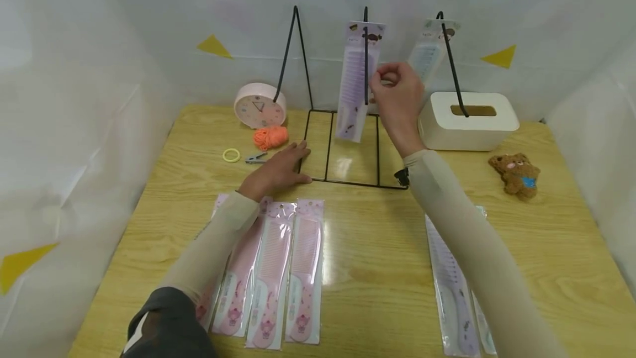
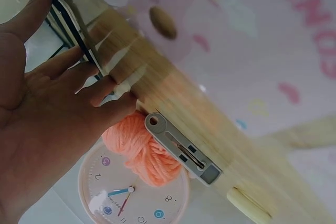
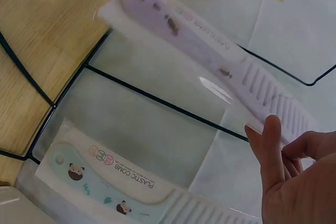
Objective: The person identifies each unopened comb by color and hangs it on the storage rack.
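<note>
My right hand (image 1: 399, 90) is at the lengthwise edge of a packaged purple comb (image 1: 353, 82), thumb and forefinger pinched together there. This comb hangs from the middle arm of a black wire rack (image 1: 351, 183). In the right wrist view the comb's handle (image 3: 173, 27) slants past the curled fingers (image 3: 272, 145). A packaged pale green comb (image 3: 100, 174) hangs from the rack's right arm. My left hand (image 1: 278, 171) rests with spread fingers at the left side of the rack's base; in the left wrist view its thumb (image 2: 34, 9) lies against the wire.
Several packaged pink combs (image 1: 268, 275) lie at front left, partly under the left forearm. Packaged purple combs (image 1: 454, 297) lie under the right forearm. Around the rack are a pink clock (image 1: 260, 106), orange yarn (image 1: 270, 137), a clip (image 1: 255, 158), a yellow ring (image 1: 231, 155), a tissue box (image 1: 467, 137) and a plush bear (image 1: 517, 173).
</note>
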Tool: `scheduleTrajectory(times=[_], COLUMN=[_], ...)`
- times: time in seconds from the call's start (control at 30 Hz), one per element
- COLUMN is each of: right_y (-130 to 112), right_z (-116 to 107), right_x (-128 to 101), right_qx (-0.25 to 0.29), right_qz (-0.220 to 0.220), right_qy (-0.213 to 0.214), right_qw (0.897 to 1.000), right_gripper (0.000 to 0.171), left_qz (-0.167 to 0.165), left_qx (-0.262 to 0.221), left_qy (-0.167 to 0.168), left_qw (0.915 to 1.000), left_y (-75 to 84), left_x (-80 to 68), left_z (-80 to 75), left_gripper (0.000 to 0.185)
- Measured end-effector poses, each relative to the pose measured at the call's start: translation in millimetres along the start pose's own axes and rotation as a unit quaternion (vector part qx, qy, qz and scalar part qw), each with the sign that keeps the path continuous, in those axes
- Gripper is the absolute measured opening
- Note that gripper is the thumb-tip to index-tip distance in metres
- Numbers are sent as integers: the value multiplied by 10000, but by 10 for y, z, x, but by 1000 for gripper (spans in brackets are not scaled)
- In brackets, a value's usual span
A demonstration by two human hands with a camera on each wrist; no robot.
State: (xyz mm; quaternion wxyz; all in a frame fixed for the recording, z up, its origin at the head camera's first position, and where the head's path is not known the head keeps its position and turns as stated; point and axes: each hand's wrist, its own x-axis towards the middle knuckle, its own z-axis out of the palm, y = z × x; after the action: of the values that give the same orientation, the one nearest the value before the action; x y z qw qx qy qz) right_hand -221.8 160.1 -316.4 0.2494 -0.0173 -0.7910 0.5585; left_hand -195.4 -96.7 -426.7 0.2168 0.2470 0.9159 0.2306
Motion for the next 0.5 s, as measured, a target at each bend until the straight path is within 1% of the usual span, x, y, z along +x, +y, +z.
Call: scheduleTrajectory(times=[0.1,0.2,0.27,0.4,0.5], right_y=[18,34,41,31,26], right_z=[62,61,45,-41,-146], right_x=[119,196,217,146,-19], right_qx=[-141,-290,-393,-589,-774], right_qz=[160,313,340,422,299], right_qy=[75,91,102,118,-18], right_qw=[9997,9990,9986,9973,9966], right_gripper=[6,7,6,3,7], left_qz=[51,103,114,151,138], left_qx=[7,1,13,47,84], left_qy=[25,15,-8,-44,-30], left_qw=[10000,9999,9999,9999,9999], left_y=[3,20,22,24,18], left_x=[10,33,41,60,49], left_z=[5,15,16,15,1], left_gripper=[80,80,80,80,80])
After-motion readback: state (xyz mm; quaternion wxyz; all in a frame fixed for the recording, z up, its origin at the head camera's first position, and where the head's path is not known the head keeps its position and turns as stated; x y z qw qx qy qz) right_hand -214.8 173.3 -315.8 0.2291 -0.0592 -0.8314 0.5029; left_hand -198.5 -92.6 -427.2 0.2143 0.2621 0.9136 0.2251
